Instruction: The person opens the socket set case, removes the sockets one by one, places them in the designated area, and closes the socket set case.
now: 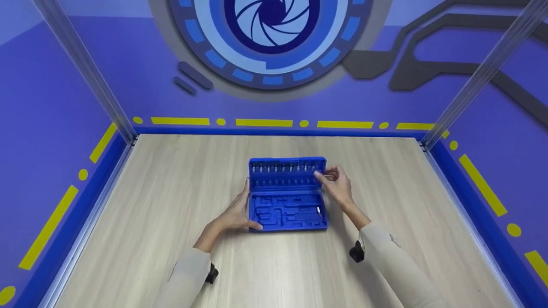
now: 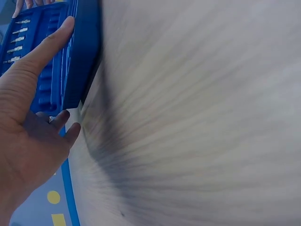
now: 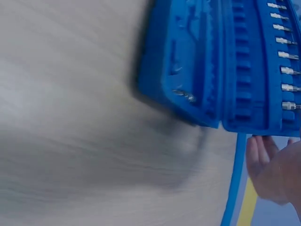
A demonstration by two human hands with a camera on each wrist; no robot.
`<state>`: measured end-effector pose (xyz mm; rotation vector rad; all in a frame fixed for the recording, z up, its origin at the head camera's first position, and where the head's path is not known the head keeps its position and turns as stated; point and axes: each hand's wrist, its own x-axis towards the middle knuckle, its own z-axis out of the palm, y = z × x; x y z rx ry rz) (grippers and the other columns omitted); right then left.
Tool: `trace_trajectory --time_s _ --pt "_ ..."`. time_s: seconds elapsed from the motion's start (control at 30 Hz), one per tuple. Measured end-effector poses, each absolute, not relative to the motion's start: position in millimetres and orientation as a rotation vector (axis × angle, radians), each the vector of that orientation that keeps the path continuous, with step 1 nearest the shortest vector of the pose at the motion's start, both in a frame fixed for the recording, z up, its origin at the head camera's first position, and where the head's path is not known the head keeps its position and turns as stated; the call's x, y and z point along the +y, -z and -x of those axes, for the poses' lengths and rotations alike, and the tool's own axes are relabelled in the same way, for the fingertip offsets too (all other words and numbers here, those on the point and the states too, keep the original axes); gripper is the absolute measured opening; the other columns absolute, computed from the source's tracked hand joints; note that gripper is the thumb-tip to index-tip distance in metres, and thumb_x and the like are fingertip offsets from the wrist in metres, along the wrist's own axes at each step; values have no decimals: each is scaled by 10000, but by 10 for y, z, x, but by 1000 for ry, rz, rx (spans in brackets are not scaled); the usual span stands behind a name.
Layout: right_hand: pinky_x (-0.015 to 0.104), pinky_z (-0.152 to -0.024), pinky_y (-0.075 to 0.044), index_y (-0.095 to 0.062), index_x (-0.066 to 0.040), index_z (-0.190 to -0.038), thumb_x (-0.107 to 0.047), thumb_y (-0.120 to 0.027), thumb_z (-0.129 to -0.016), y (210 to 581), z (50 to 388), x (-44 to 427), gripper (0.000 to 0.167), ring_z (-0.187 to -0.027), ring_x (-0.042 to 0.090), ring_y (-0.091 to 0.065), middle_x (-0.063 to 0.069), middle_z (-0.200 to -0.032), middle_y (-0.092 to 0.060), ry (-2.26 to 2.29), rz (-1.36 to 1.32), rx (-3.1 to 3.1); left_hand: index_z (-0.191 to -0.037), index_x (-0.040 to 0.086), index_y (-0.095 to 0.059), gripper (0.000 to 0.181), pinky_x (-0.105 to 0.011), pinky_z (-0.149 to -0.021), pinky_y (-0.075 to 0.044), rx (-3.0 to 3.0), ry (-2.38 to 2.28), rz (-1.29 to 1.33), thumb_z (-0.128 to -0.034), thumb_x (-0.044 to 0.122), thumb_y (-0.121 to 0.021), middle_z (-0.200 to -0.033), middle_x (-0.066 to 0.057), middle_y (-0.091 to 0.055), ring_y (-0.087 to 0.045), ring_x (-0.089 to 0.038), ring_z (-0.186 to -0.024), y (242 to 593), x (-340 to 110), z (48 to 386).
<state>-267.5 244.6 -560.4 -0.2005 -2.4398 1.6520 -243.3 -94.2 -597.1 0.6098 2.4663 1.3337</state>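
Observation:
An open blue case (image 1: 265,218) lies on the table, its lid (image 1: 278,175) raised at the back with a row of metal bits along the top. In the base's right part sits one small metal piece (image 1: 318,210), seen also as a metal piece (image 3: 183,95) in the right wrist view. The left hand (image 1: 234,214) holds the case's left side, thumb over the front corner; in the left wrist view the hand (image 2: 33,136) has its thumb across the edge. The right hand (image 1: 340,187) grips the lid's right edge, thumb in front, fingers partly hidden behind.
The pale wooden table (image 1: 171,184) spreads around the case. Blue printed panels (image 1: 192,102) stand at the back and both sides, with clear upright posts at the two back corners. Metal rails run along the left and right table edges.

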Motion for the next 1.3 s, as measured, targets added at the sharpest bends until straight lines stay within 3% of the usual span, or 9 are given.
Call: trace_trajectory --time_s 0.13,0.23,0.5,0.63,0.9,1.07,1.2,1.3 --pt "503 -1128 -470 -462 53 -1415 -29 -773 -887 5692 2665 2474 618 -1345 422 -544 284 -1437 -556 -1818 -14 -2465 -1622 72 147 1543 -573 -1279 -131 2465 -1321 -655 -608 259 -1001 -1710 -235 -19 -128 -435 -1575 5985 -965 2473" --pt "586 -1191 -366 -375 64 -1512 54 -750 -868 5726 2655 2485 746 -1436 502 -409 327 -1546 -412 -1862 -148 -2538 -1639 80 76 1503 -565 -1283 -128 2494 -1262 -668 -610 286 -1000 -1716 -210 13 -94 -419 -1585 5983 -977 2493" --pt "571 -1218 -315 -367 128 -1507 127 -742 -824 5768 2647 2507 779 -1479 550 -287 310 -1666 -162 -1833 -212 -2711 -1625 -15 -99 1398 -585 -1288 -52 2559 -1059 -660 -618 384 -983 -1712 -235 -42 -88 -454 -1579 5966 -955 2497" --pt "558 -1218 -309 -373 160 -1489 119 -760 -812 5814 2649 2540 782 -1469 550 -297 319 -1665 -145 -1790 -220 -2787 -1625 -14 -103 1405 -567 -1292 10 2572 -977 -666 -615 423 -977 -1713 -222 -71 -91 -392 -1594 5965 -945 2485" --pt "566 -1237 -256 -407 188 -1451 16 -781 -851 5881 2585 2598 727 -1474 523 -313 358 -1630 -213 -1649 -248 -2903 -1618 -28 -137 1389 -575 -1287 36 2570 -913 -668 -616 450 -972 -1707 -217 -135 -119 -375 -1595 5950 -943 2457" --pt "591 -1197 -336 -499 153 -1410 -30 -803 -850 5880 2544 2627 662 -1428 531 -401 358 -1593 -313 -1471 -324 -2967 -1620 -18 -146 1391 -580 -1286 37 2594 -845 -664 -619 503 -959 -1710 -212 -131 -106 -363 -1600 5930 -965 2431" --pt "637 -1130 -398 -619 125 -1291 -34 -818 -830 5816 2448 2704 526 -1332 541 -500 364 -1428 -513 -1271 -507 -2922 -1609 -43 -169 1371 -617 -1276 17 2612 -822 -693 -629 520 -947 -1704 -236 -126 -89 -381 -1600 5921 -973 2420" --pt "631 -1036 -458 -710 70 -1149 -42 -820 -823 5755 2362 2756 361 -1195 489 -585 287 -1233 -640 -1148 -617 -2898 -1605 -51 -172 1362 -634 -1269 8 2607 -829 -701 -636 513 -945 -1701 -250 -117 -81 -394 -1598 5907 -969 2416"
